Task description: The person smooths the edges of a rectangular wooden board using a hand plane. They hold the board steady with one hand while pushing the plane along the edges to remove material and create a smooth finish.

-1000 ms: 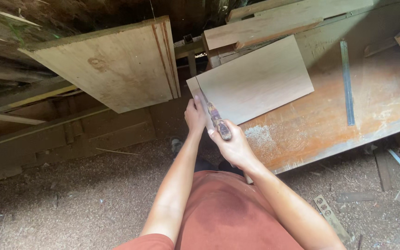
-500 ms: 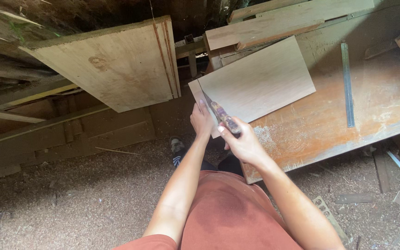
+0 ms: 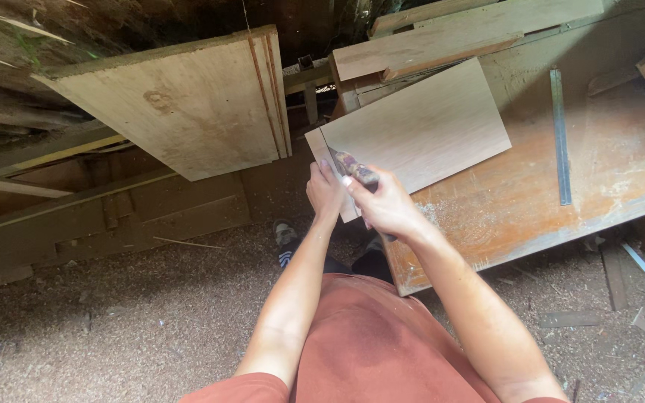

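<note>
Both hands have slid a little further along the near edge of the board since the earlier frames, and the saw handle sits slightly lower in the right fist than it did half a second ago. Going left to right: a large weathered plywood panel (image 3: 181, 104) leans out over the sawdust floor, well apart from the work. Next comes the left hand (image 3: 325, 190), fingers curled down over the overhanging corner of the pale thin board (image 3: 419, 127), pinning the narrow strip left of the kerf. Just beside it the right hand (image 3: 386, 205) is wrapped tight round the mottled handle of a hand saw (image 3: 352, 168), whose thin blade runs up the cut line near the board's left edge. This board lies tilted on the orange-stained workbench (image 3: 531, 201), its left corner hanging past the bench end, with stacked planks (image 3: 442, 41) touching its far edge. Further right a long metal ruler (image 3: 560, 138) lies flat on the bench, apart from the board. To saw well here, I judge the blade should stay in line with the forearm, strokes long and light, and the left thumb kept clear of the teeth; the offcut strip looks narrow, so supporting it near the end should prevent it from splintering off.
</note>
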